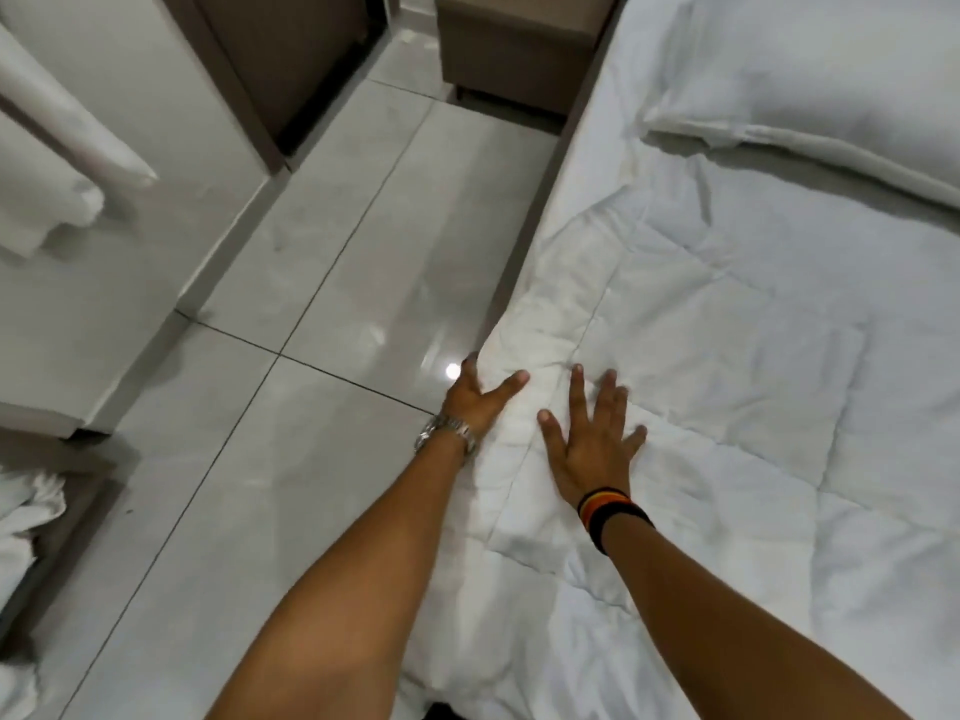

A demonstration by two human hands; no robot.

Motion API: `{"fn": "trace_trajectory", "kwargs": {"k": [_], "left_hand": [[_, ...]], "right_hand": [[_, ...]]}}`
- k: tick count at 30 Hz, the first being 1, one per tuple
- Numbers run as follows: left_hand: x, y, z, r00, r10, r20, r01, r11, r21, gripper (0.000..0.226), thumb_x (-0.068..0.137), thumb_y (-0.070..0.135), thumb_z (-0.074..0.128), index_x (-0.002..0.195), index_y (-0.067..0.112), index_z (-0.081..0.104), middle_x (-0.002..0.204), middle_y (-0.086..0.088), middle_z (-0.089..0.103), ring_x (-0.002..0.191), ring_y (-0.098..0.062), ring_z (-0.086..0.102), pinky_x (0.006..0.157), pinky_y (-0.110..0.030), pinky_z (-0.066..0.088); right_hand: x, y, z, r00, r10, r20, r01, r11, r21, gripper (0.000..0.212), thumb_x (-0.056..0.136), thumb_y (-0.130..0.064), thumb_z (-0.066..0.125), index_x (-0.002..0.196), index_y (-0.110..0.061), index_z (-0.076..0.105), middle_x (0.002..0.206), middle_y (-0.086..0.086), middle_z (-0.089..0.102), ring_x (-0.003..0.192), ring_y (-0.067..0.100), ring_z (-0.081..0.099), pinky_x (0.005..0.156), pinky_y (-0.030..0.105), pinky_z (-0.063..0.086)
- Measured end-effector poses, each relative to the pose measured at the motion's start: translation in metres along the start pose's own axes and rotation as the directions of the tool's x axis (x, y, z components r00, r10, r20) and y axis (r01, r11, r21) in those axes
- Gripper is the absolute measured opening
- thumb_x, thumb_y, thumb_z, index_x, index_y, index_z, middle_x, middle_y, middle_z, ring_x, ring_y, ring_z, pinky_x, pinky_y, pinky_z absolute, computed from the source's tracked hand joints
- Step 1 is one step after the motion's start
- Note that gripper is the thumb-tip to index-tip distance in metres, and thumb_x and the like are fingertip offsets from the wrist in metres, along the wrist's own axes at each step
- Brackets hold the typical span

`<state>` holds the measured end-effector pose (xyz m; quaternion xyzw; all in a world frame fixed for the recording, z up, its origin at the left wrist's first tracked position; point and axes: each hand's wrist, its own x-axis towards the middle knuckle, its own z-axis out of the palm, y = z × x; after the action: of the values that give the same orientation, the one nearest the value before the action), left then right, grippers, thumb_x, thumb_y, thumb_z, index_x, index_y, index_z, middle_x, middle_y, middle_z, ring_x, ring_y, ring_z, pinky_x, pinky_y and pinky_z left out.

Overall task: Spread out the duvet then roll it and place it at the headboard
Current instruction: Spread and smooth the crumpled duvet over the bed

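The white quilted duvet (727, 381) lies spread flat over the bed, its left edge hanging over the bed's side. My left hand (475, 400), with a metal watch on the wrist, rests at that left edge; its thumb lies on top and its fingers curl over the side, partly hidden. My right hand (592, 439), with a striped wristband, lies palm down on the duvet just to the right, fingers spread. A white pillow (810, 75) sits at the far end of the bed.
Glossy grey floor tiles (322, 324) run along the left of the bed. A brown bedside cabinet (514, 44) stands at the far end beside the bed. White cloth (47, 200) hangs at far left, and more crumpled white fabric (21, 553) lies at lower left.
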<state>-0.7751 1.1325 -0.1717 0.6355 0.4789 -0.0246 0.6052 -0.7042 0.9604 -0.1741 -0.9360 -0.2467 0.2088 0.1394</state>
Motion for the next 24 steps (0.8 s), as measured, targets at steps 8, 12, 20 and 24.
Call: {"fn": "trace_trajectory", "kwargs": {"k": [8,12,20,24], "left_hand": [[0.002,0.021,0.030,0.965,0.244,-0.097,-0.178,0.880,0.440,0.089,0.078,0.051,0.082,0.150,0.016,0.045,0.140,-0.013,0.054,0.130,-0.035,0.051,0.103,-0.044,0.048],[0.002,0.030,0.023,0.976,0.213,-0.053,-0.199,0.962,0.189,0.093,0.070,0.045,0.091,0.148,0.020,0.047,0.143,-0.006,0.057,0.129,-0.028,0.057,0.104,-0.042,0.052],[0.051,0.069,0.036,0.973,0.089,0.214,-0.082,0.996,-0.040,0.129,0.063,0.060,0.091,0.162,0.025,0.015,0.158,0.000,0.042,0.142,-0.025,0.046,0.104,-0.028,0.038],[0.066,0.087,0.018,0.964,0.121,0.238,-0.097,0.989,-0.113,0.103,0.066,0.033,0.097,0.150,0.024,0.040,0.145,-0.002,0.057,0.123,-0.019,0.058,0.106,-0.031,0.048]], "right_hand": [[0.001,0.008,-0.002,0.990,0.108,0.093,-0.098,0.990,-0.103,0.075,0.104,-0.066,0.019,0.160,-0.041,-0.024,0.173,0.008,-0.022,0.160,0.031,-0.013,0.124,0.066,-0.001],[-0.007,-0.012,-0.007,0.985,0.145,0.098,-0.143,0.989,-0.027,0.074,0.105,-0.065,0.021,0.161,-0.042,-0.022,0.173,0.007,-0.020,0.160,0.032,-0.013,0.123,0.068,-0.001],[-0.012,-0.019,0.006,0.972,0.231,0.048,-0.229,0.972,-0.048,0.074,0.103,-0.070,0.014,0.160,-0.043,-0.023,0.172,0.005,-0.025,0.160,0.029,-0.018,0.122,0.069,-0.004],[-0.003,-0.040,0.007,0.947,0.320,-0.023,-0.319,0.947,0.028,0.074,0.098,-0.074,0.009,0.159,-0.047,-0.023,0.173,0.002,-0.022,0.160,0.026,-0.016,0.123,0.069,-0.004]]}}
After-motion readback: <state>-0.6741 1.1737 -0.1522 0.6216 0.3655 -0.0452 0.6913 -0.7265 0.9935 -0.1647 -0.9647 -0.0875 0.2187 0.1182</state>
